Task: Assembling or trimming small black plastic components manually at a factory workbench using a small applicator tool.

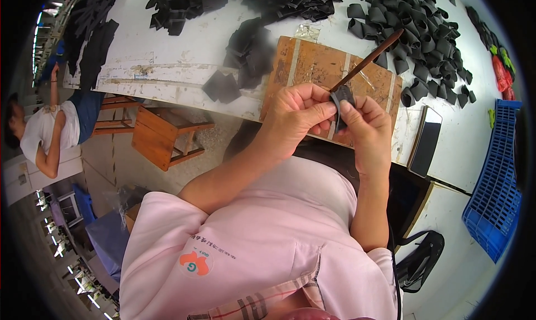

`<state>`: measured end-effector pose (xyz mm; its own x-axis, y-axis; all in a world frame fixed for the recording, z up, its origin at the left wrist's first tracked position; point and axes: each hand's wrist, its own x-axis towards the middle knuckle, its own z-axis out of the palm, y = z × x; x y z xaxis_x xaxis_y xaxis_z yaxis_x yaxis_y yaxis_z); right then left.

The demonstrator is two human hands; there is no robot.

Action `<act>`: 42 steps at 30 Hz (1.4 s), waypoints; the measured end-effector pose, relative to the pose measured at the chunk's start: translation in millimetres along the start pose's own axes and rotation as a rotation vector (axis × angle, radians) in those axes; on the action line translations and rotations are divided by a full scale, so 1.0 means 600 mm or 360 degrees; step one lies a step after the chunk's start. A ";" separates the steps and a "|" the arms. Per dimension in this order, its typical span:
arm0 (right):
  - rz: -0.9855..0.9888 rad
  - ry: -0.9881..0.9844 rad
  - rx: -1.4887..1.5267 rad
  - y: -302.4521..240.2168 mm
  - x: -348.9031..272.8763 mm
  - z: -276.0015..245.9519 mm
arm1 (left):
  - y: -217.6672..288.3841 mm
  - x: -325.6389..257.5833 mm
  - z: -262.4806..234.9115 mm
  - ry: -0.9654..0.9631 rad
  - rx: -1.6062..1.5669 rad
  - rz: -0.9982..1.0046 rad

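The left hand (pixel 293 116) is pinching a small dark grey strip (pixel 341 99) from the left, fingers closed on it above the worn wooden board (pixel 312 63) on the white counter (pixel 184 46). The right hand (pixel 365 124) is gripping its right side and a thin brown stick (pixel 365 60). Folding seems underway; next needs a firm press. Curled matte black pieces (pixel 424 35) are lying far right.

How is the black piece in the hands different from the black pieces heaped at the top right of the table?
The black piece is pinched between the left hand and right hand, above the wooden board; the heaped pieces lie loose on the white table. The held one has a brown stick poked into it; the heaped ones have none. It is single; they are many. All are dark, looped strips.
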<state>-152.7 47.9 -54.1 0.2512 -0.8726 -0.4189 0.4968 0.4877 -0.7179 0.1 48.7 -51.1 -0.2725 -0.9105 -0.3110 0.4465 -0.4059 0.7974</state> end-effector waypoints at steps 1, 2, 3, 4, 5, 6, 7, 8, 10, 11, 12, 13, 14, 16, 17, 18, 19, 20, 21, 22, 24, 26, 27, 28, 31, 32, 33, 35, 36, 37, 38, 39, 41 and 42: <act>-0.0533 0.0331 -0.0844 0.006 -0.001 0.011 | 0.000 0.001 0.003 0.0000 0.0004 0.0005; -0.1070 0.0666 -0.1685 0.010 -0.002 0.021 | 0.000 0.002 0.009 0.0092 0.0258 0.0216; -0.1437 0.0752 -0.1741 0.008 -0.002 0.029 | 0.000 0.002 0.014 0.0185 0.0511 0.0429; -0.1460 0.0747 -0.1738 0.003 -0.004 0.031 | 0.000 0.003 0.017 0.0181 0.0514 0.0451; -0.1395 0.0531 -0.1633 0.000 -0.009 0.032 | -0.002 0.002 0.020 0.0185 0.0659 0.0563; -0.1328 0.0314 -0.1528 -0.002 -0.015 0.034 | -0.004 0.000 0.023 0.0191 0.0803 0.0677; -0.1252 0.0352 -0.1498 0.000 -0.018 0.041 | -0.005 0.003 0.029 0.0289 0.1000 0.0880; -0.1284 0.0342 -0.1493 -0.001 -0.018 0.041 | 0.003 -0.002 0.035 0.0341 0.1289 0.0930; -0.1385 0.0454 -0.1900 -0.002 -0.013 0.041 | -0.013 0.005 0.033 0.0481 0.1501 0.1245; -0.1619 0.0478 -0.2018 0.003 -0.005 0.044 | -0.015 0.008 0.031 0.0548 0.1558 0.1414; -0.1648 0.0457 -0.2002 0.008 0.003 0.045 | -0.014 0.009 0.030 0.0567 0.1571 0.1440; -0.1695 0.0505 -0.2069 0.013 0.006 0.043 | -0.008 0.007 0.036 0.0571 0.1171 0.1118; -0.1739 0.0555 -0.2135 0.015 0.008 0.041 | 0.003 0.006 0.041 0.0561 0.0771 0.0793; -0.1666 0.0610 -0.2051 0.010 0.007 0.034 | 0.029 0.006 0.034 0.0390 0.0240 0.0440; -0.1207 0.0425 -0.1332 0.004 0.004 0.032 | 0.036 0.005 0.025 0.0101 -0.0185 0.0240; -0.0738 0.0239 -0.0622 -0.003 0.001 0.032 | 0.039 0.005 0.018 -0.0193 -0.0606 0.0030; -0.0546 0.0163 -0.0323 -0.013 -0.003 0.035 | 0.037 0.006 0.013 -0.0342 -0.0678 -0.0008; -0.0389 0.0007 0.0005 -0.019 -0.001 0.031 | 0.036 0.006 0.015 -0.0358 -0.0683 -0.0019; -0.0268 -0.0130 0.0259 -0.017 0.000 0.027 | 0.040 0.004 0.022 -0.0156 -0.0258 0.0166; -0.0148 -0.0271 0.0512 -0.015 0.003 0.024 | 0.041 0.004 0.027 0.0045 0.0168 0.0354; -0.0077 -0.0317 0.0594 -0.021 -0.001 0.035 | 0.022 0.010 0.035 0.0160 0.0318 0.0595; -0.0071 -0.0308 0.0545 -0.031 0.001 0.045 | 0.018 0.013 0.038 0.0428 0.1099 0.1142; -0.0110 -0.0126 0.0166 -0.047 -0.006 0.058 | 0.021 0.016 0.043 0.0389 0.0929 0.1067; -0.0117 -0.0123 0.0165 -0.060 -0.007 0.061 | 0.039 0.019 0.044 0.0381 0.0927 0.1069; -0.0590 -0.0097 -0.0489 -0.111 -0.010 0.078 | 0.098 0.037 0.039 -0.0650 -0.1133 -0.0131; -0.0675 -0.0116 -0.0507 -0.135 -0.008 0.093 | 0.109 0.035 0.047 -0.0651 -0.1135 -0.0127; -0.0718 -0.0171 -0.0515 -0.153 -0.006 0.104 | 0.127 0.029 0.060 -0.0738 -0.1265 -0.0228; -0.0575 -0.0346 -0.0471 -0.161 0.020 0.089 | 0.135 0.035 0.062 -0.0708 -0.1369 -0.0321; -0.0469 -0.0368 -0.0419 -0.148 0.036 0.076 | 0.118 0.044 0.049 -0.0714 -0.1365 -0.0319; -0.0418 -0.0436 -0.0276 -0.132 0.045 0.066 | 0.097 0.057 0.029 -0.0711 -0.1328 -0.0283; -0.0409 -0.0441 -0.0281 -0.130 0.043 0.066 | 0.086 0.060 0.023 -0.0703 -0.1297 -0.0257; -0.0453 -0.0422 -0.0319 -0.130 0.041 0.068 | 0.084 0.059 0.022 -0.0697 -0.1304 -0.0252; -0.0526 -0.0380 -0.0432 -0.138 0.040 0.067 | 0.102 0.054 0.039 -0.0545 -0.1139 -0.0224; -0.0526 -0.0372 -0.0428 -0.143 0.040 0.069 | 0.109 0.052 0.045 -0.0470 -0.1056 -0.0211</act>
<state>-155.1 -15.8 20.1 0.3112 -0.9499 -0.0302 0.3570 0.1463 -0.9226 -2.5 -4.1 5.4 -0.5362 -0.8295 -0.1563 0.7899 -0.5584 0.2533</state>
